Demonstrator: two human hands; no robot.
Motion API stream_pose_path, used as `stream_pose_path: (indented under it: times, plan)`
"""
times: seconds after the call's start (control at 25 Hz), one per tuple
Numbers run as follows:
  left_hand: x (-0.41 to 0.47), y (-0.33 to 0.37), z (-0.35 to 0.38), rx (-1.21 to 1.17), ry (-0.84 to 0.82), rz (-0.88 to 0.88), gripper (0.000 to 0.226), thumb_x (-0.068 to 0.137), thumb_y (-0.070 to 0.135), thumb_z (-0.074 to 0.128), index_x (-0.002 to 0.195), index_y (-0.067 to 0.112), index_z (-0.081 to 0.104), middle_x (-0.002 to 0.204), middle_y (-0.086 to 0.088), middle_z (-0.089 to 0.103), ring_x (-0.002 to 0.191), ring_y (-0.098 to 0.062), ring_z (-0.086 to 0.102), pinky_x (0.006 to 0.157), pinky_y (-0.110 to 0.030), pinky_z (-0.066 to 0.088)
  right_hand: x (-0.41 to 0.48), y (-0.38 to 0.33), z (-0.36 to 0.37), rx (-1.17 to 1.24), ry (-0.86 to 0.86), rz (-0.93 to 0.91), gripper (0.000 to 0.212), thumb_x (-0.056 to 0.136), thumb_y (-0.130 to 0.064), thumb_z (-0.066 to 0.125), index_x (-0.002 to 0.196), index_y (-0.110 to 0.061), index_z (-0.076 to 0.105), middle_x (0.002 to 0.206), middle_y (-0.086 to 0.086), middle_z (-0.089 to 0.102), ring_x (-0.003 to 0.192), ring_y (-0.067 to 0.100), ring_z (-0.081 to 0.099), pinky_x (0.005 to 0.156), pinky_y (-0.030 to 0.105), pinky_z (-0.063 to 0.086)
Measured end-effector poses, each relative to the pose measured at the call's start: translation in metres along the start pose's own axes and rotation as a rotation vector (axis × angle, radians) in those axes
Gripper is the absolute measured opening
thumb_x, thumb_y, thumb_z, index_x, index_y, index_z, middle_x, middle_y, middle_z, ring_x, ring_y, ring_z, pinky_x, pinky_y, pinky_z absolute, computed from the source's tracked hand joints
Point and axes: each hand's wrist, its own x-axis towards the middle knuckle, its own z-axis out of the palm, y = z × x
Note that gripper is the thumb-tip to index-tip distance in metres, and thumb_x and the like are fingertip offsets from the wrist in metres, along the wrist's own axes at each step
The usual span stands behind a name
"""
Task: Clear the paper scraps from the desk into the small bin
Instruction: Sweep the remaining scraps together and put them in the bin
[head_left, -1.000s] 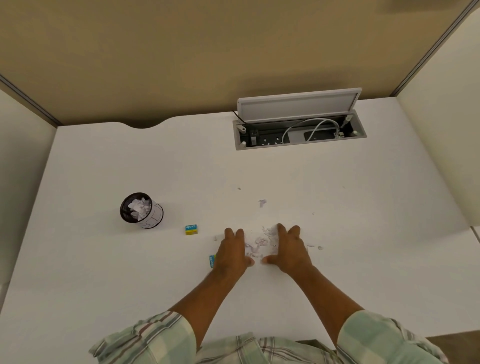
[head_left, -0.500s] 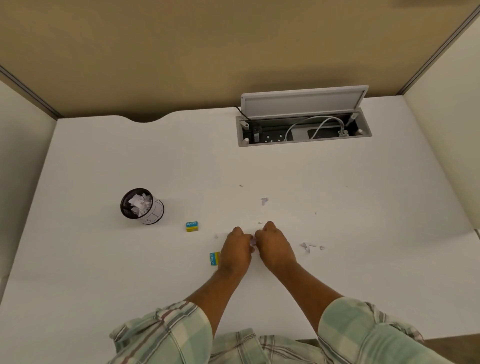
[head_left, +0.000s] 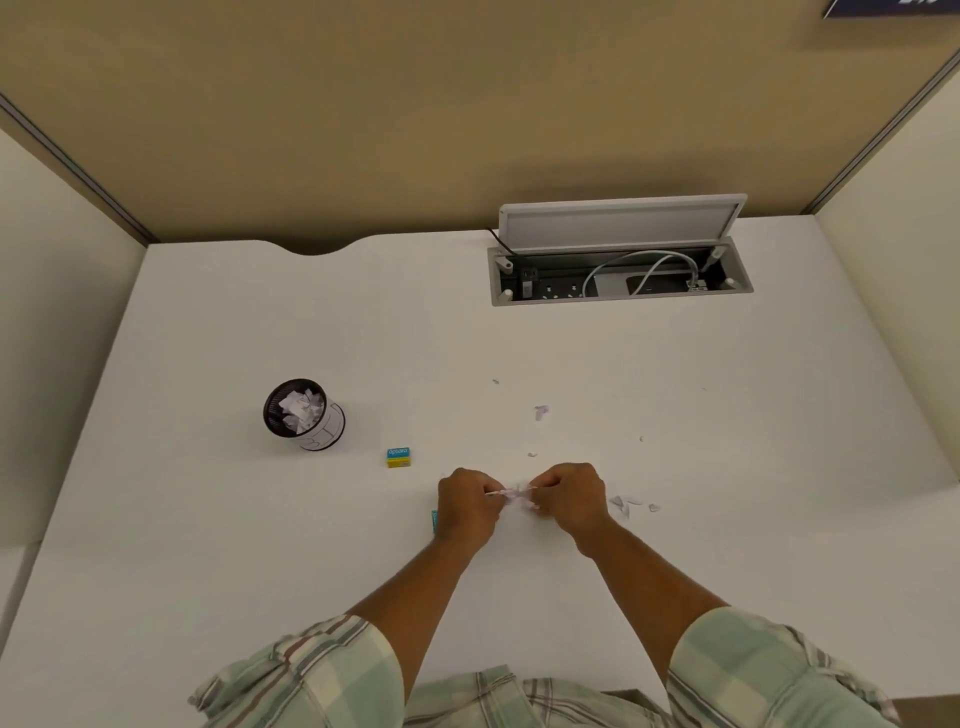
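Note:
A small black mesh bin (head_left: 304, 414) stands on the white desk (head_left: 208, 519) at the left, with white paper pieces inside. My left hand (head_left: 467, 506) and my right hand (head_left: 569, 499) are side by side near the desk's middle, fingers curled around a bunch of paper scraps (head_left: 514, 493) that shows between them. Loose scraps lie just right of my right hand (head_left: 623, 504), and single scraps lie farther back (head_left: 541, 412).
A small blue-and-yellow box (head_left: 399, 457) sits between the bin and my hands; another blue item (head_left: 434, 521) peeks out left of my left hand. An open cable hatch (head_left: 621, 280) with wires is at the back right. Partition walls enclose the desk.
My hands, flat and apart around the scraps a second ago, have swept together and closed on the gathered pile. The scraps at the right stayed where they were.

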Motion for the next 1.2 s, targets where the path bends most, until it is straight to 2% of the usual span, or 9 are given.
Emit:
stream_pose_path:
  times: [0.08,0.2,0.28,0.36,0.56,0.76,0.92,1.04,1.2]
  plan:
    - [-0.004,0.0,-0.01,-0.168,0.033,-0.073,0.004,0.082,0.011,0.08,0.084,0.011,0.083,0.077,-0.005,0.078,0.064,-0.018,0.075,0.063,-0.029,0.063,-0.006,-0.003,-0.002,0.245,-0.049,0.048,0.011,0.068,0.004,0.085,0.068,-0.005,0.078,0.071,0.012,0.077,0.062,0.022,0.073,0.068,0.038,0.063]
    - [-0.008,-0.005,-0.033,-0.302,0.077,-0.116,0.008,0.082,0.008,0.079,0.085,0.015,0.083,0.076,0.002,0.076,0.062,-0.014,0.074,0.049,-0.016,0.053,-0.013,-0.021,0.0,0.457,-0.132,0.063,0.01,0.069,0.008,0.085,0.073,0.002,0.078,0.079,0.017,0.077,0.068,0.025,0.074,0.067,0.034,0.064]
    - [-0.008,-0.013,-0.054,-0.366,0.101,-0.137,0.009,0.082,0.009,0.079,0.085,0.016,0.082,0.077,0.001,0.077,0.064,-0.016,0.076,0.051,-0.023,0.056,-0.016,-0.04,0.004,0.521,-0.173,0.062,0.01,0.072,0.008,0.084,0.079,0.006,0.077,0.084,0.019,0.078,0.071,0.026,0.075,0.067,0.031,0.062]
    - [-0.009,-0.021,-0.079,-0.446,0.135,-0.141,0.01,0.08,0.008,0.079,0.083,0.017,0.082,0.077,0.002,0.079,0.062,-0.017,0.076,0.06,-0.03,0.063,-0.02,-0.064,0.015,0.57,-0.212,0.053,0.013,0.075,0.01,0.081,0.086,0.01,0.075,0.089,0.022,0.078,0.074,0.026,0.076,0.067,0.03,0.062]
    - [-0.014,-0.05,-0.146,-0.623,0.304,-0.17,0.008,0.079,0.011,0.08,0.081,0.019,0.082,0.075,0.002,0.08,0.063,-0.017,0.077,0.064,-0.028,0.061,-0.03,-0.143,0.061,0.626,-0.325,0.009,0.012,0.079,0.012,0.076,0.091,0.011,0.074,0.085,0.016,0.078,0.071,0.023,0.076,0.067,0.028,0.062]
    - [-0.013,-0.085,-0.21,-0.754,0.47,-0.187,0.007,0.076,0.015,0.084,0.078,0.022,0.083,0.074,0.0,0.079,0.063,-0.02,0.077,0.075,-0.038,0.065,-0.037,-0.22,0.122,0.449,-0.352,-0.156,0.01,0.079,0.01,0.078,0.078,0.0,0.077,0.077,0.011,0.078,0.069,0.023,0.075,0.065,0.028,0.062]
    - [-0.006,-0.107,-0.246,-0.742,0.56,-0.209,0.006,0.075,0.015,0.083,0.075,0.02,0.082,0.072,0.0,0.078,0.062,-0.019,0.076,0.076,-0.042,0.064,-0.032,-0.259,0.176,0.099,-0.281,-0.414,0.009,0.079,-0.001,0.079,0.079,-0.01,0.08,0.076,0.002,0.077,0.063,0.014,0.074,0.065,0.026,0.062]
    - [0.002,-0.118,-0.257,-0.688,0.6,-0.235,0.004,0.078,0.013,0.082,0.077,0.017,0.082,0.075,0.001,0.078,0.058,-0.016,0.076,0.073,-0.04,0.065,-0.022,-0.271,0.206,-0.253,-0.217,-0.587,0.007,0.083,-0.009,0.075,0.086,-0.012,0.081,0.084,-0.002,0.076,0.071,0.011,0.067,0.071,0.025,0.057]
    - [0.012,-0.123,-0.258,-0.618,0.599,-0.238,0.003,0.081,0.011,0.08,0.08,0.013,0.082,0.077,0.001,0.078,0.056,-0.013,0.074,0.062,-0.03,0.062,-0.012,-0.271,0.221,-0.56,-0.249,-0.688,0.013,0.085,-0.01,0.066,0.083,-0.008,0.078,0.085,0.005,0.076,0.078,0.021,0.069,0.073,0.033,0.059]
